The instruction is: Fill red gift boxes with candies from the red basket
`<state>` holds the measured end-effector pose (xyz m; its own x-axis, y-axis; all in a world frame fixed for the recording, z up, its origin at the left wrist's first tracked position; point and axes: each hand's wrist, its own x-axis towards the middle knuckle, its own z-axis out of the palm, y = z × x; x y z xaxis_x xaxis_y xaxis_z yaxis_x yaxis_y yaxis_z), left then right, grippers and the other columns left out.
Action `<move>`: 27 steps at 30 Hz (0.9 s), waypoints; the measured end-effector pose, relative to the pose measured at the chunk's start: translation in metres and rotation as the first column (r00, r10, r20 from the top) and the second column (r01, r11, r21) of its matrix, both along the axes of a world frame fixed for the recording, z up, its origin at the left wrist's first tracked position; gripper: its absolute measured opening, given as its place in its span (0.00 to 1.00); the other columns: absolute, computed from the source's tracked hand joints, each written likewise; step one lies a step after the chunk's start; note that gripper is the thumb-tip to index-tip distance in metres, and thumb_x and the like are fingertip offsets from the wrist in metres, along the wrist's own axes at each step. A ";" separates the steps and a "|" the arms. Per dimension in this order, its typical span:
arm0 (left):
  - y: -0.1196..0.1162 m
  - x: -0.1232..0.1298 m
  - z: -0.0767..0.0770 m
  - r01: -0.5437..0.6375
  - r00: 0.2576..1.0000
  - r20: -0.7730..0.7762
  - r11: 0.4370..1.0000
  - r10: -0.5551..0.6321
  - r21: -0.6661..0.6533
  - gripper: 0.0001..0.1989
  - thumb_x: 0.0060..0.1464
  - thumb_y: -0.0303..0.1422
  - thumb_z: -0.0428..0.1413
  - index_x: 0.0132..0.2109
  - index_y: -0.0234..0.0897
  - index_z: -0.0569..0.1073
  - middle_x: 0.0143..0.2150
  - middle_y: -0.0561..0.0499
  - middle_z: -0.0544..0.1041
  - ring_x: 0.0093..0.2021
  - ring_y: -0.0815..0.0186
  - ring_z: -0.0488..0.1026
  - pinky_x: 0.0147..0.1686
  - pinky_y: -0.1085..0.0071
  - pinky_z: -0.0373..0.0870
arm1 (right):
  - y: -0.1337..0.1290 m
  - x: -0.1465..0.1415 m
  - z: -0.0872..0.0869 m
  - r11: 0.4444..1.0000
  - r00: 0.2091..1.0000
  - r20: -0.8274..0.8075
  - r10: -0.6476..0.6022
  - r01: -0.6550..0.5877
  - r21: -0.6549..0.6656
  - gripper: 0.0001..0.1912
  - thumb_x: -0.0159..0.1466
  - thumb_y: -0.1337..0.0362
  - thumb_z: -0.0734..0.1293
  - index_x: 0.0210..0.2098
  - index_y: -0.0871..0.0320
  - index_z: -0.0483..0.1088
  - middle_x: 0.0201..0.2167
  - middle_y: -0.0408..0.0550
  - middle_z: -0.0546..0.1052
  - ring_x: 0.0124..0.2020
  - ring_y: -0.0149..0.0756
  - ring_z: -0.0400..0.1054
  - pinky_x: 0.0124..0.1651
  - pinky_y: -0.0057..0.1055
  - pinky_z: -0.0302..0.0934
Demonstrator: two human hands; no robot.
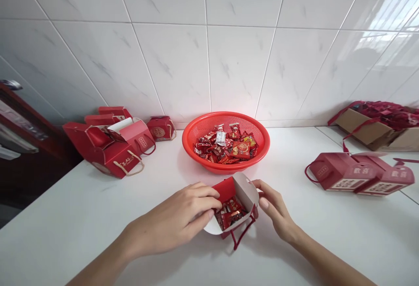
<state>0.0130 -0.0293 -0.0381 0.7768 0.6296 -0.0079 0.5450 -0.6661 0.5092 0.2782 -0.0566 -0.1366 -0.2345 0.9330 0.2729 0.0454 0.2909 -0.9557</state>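
Note:
An opened red gift box [252, 190] with pale inner flaps stands at the front middle, filled with wrapped candies [231, 212]. A dark red cord handle hangs down its near side. My left hand [183, 212] is at the box's left side, its fingers bent over the edge and partly hidden inside. My right hand [275, 209] touches the right flap, thumb and fingers around its edge. Just behind the box is a red plastic basket [225, 170] with many wrapped candies in it.
Several red boxes [121, 159] with rope handles stand at the left, and a small one [161, 128] by the wall. Two closed red boxes [347, 172] are at the right. Behind them, a cardboard box [363, 127] holds dark red items. The tiled wall [170, 68] borders the table.

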 end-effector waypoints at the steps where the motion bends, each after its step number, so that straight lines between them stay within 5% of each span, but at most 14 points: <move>1: 0.000 0.001 0.000 0.002 1.000 0.005 1.000 -0.002 -0.016 0.15 0.69 0.30 0.51 0.52 0.44 0.82 0.55 0.50 0.80 0.56 0.59 0.77 0.54 0.67 0.74 | 0.000 0.001 0.001 0.999 1.000 0.028 0.014 -0.015 0.038 0.26 0.69 0.39 0.62 0.48 0.55 0.72 0.39 0.48 0.77 0.33 0.38 0.71 0.36 0.33 0.66; 5: 0.001 0.001 -0.001 -0.014 1.000 0.019 0.998 0.015 -0.067 0.15 0.70 0.35 0.50 0.53 0.44 0.81 0.56 0.49 0.80 0.57 0.58 0.76 0.55 0.66 0.73 | 0.001 -0.003 -0.001 0.994 0.983 0.158 -0.098 0.090 0.057 0.19 0.68 0.46 0.67 0.46 0.55 0.72 0.40 0.47 0.77 0.38 0.39 0.70 0.43 0.34 0.65; 11: 0.006 -0.005 0.000 0.009 0.999 0.034 0.993 -0.005 -0.117 0.19 0.66 0.47 0.56 0.57 0.44 0.79 0.59 0.47 0.79 0.60 0.54 0.75 0.57 0.62 0.73 | -0.003 -0.016 -0.010 0.989 0.985 0.086 -0.148 0.148 0.006 0.13 0.71 0.52 0.66 0.48 0.54 0.71 0.42 0.45 0.79 0.41 0.37 0.72 0.45 0.31 0.67; 14: 0.013 -0.009 -0.002 -0.005 0.999 0.036 0.993 0.010 -0.121 0.29 0.57 0.49 0.64 0.63 0.45 0.75 0.63 0.46 0.77 0.64 0.50 0.72 0.61 0.59 0.72 | -0.005 -0.018 -0.011 0.978 0.977 0.093 -0.194 0.186 0.092 0.14 0.71 0.55 0.66 0.55 0.51 0.69 0.46 0.44 0.79 0.45 0.37 0.74 0.48 0.30 0.69; 17: 0.018 -0.006 -0.012 -0.006 0.990 0.141 0.992 0.024 -0.127 0.26 0.57 0.39 0.65 0.62 0.47 0.75 0.62 0.48 0.78 0.61 0.53 0.75 0.60 0.60 0.74 | -0.005 -0.019 -0.011 0.950 0.958 0.125 -0.257 0.227 0.216 0.17 0.71 0.59 0.67 0.58 0.50 0.66 0.49 0.46 0.79 0.47 0.38 0.75 0.50 0.32 0.70; 23: 0.010 0.013 -0.038 -0.229 0.914 0.315 0.966 0.255 -0.118 0.27 0.56 0.35 0.64 0.63 0.45 0.74 0.64 0.47 0.75 0.60 0.55 0.75 0.61 0.60 0.74 | -0.005 -0.018 -0.017 0.810 0.900 0.142 -0.413 0.292 0.509 0.20 0.71 0.67 0.66 0.61 0.49 0.67 0.52 0.50 0.77 0.53 0.39 0.73 0.54 0.35 0.71; 27: 0.007 0.020 -0.044 -0.297 0.875 0.331 0.932 0.353 -0.209 0.29 0.54 0.37 0.64 0.63 0.43 0.73 0.62 0.46 0.77 0.59 0.54 0.76 0.61 0.59 0.74 | -0.005 -0.016 -0.016 0.771 0.889 0.184 -0.419 0.241 0.590 0.14 0.72 0.69 0.65 0.54 0.50 0.72 0.52 0.52 0.77 0.51 0.40 0.73 0.50 0.36 0.72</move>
